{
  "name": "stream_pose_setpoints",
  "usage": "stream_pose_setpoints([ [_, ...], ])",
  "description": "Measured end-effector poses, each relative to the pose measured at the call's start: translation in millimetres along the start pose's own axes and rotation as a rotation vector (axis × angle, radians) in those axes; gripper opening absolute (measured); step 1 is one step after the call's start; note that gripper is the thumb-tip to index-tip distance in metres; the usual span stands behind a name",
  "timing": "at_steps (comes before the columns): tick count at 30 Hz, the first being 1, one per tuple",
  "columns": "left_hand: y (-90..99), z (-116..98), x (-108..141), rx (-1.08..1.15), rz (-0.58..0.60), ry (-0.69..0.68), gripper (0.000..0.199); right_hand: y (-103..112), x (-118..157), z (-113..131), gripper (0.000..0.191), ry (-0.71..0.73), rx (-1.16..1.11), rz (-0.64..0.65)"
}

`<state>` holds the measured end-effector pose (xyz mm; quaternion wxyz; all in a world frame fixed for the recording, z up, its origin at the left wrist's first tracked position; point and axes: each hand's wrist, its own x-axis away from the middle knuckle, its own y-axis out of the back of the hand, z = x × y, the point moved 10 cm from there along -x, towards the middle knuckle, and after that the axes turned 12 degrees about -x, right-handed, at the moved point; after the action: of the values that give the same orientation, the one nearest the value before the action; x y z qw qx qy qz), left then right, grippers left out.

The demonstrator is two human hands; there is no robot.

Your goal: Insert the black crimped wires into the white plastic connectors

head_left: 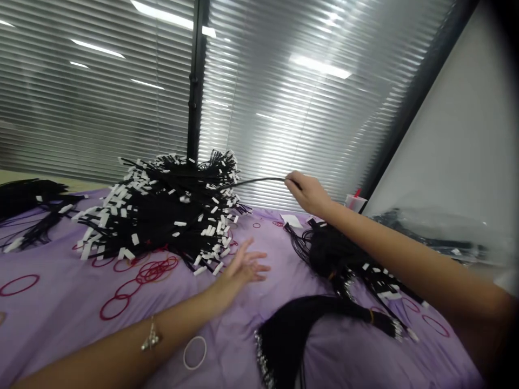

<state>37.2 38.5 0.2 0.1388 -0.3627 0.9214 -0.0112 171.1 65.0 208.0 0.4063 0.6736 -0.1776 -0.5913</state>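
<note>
A large heap of black cords [162, 210] with white tips lies on the purple cloth [235, 346]. My right hand [308, 192], raised to the right of the heap, pinches a black cord [261, 179] that stretches leftward to the heap's right side. Over the cloth, just below the heap's right edge, my left hand [242, 267] has its fingers spread and holds nothing. A bracelet with a silver charm [151, 340] hangs at my left wrist.
Red rubber bands [156, 270] lie in front of the heap. Tied black cord bundles [292, 329] rest at the lower right, with more cords [32, 197] at far left. A white cup [355, 202] stands behind my right forearm. Blinds [263, 108] cover the window behind.
</note>
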Motion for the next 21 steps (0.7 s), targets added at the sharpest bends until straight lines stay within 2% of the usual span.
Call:
stream_pose_setpoints([
  [2,7.7,-0.2,-3.7,0.176,-0.049,0.034,0.090,13.7,35.8,-9.2,0.039,0.033,-0.013,0.039],
  [3,6.4,1.1,-4.7,0.222,-0.024,0.074,0.085,17.8,53.1,-13.8,0.040,0.049,-0.020,0.063],
  [4,0.8,4.3,-4.8,0.230,0.043,0.137,0.078,21.7,69.4,-18.1,0.039,0.073,-0.017,0.079],
  [6,-20.1,17.8,2.1,0.173,0.284,0.332,0.066,29.8,98.5,-22.4,0.037,0.185,0.045,0.077],
  [7,-23.3,22.2,4.7,0.172,0.335,0.390,0.065,34.4,111.2,-23.8,0.036,0.264,0.102,0.055],
  [8,-22.1,24.3,4.4,0.184,0.337,0.413,0.064,37.2,122.7,-25.9,0.036,0.344,0.151,0.044],
  [11,-5.7,26.4,-5.5,0.249,0.208,0.389,0.058,37.2,143.9,-48.1,0.041,0.447,0.225,0.077],
  [14,16.7,26.5,-16.6,0.276,0.029,0.328,0.023,34.9,148.7,-77.8,0.053,0.406,0.251,0.096],
  [16,28.1,27.8,-20.6,0.249,-0.067,0.309,0.021,26.9,149.4,-90.3,0.063,0.371,0.252,0.137],
  [19,32.1,33.3,-19.6,0.153,-0.130,0.333,0.016,7.8,150.1,-93.8,0.072,0.257,0.324,0.218],
  [21,28.5,37.1,-16.0,0.081,-0.138,0.359,0.013,9.3,150.2,-81.3,0.075,0.117,0.450,0.140],
])
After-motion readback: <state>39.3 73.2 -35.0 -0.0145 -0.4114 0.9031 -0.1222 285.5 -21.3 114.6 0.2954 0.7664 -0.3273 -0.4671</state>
